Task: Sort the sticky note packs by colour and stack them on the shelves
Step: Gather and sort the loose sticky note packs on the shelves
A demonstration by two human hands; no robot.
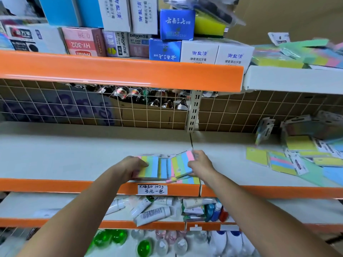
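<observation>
My left hand [130, 166] lies curled over the left edge of a striped sticky note pack [151, 166], gripping it. My right hand [201, 162] holds a second striped pack [182, 163], fingers wrapped round its right edge, and this pack is tilted, with its far end raised. Both packs show yellow, green, blue and pink bands and sit side by side, touching, on more packs [183, 180] near the front edge of the middle shelf [74, 154]. Just below them I see a handwritten price label [152, 189] on the orange shelf lip. To my right on the same shelf lies a loose heap of packs [289, 160], yellow, striped and green. More packs [297, 54] rest on the upper shelf at right, beside white boxes [217, 52]. Tubes [148, 210] lie on the shelf below.
</observation>
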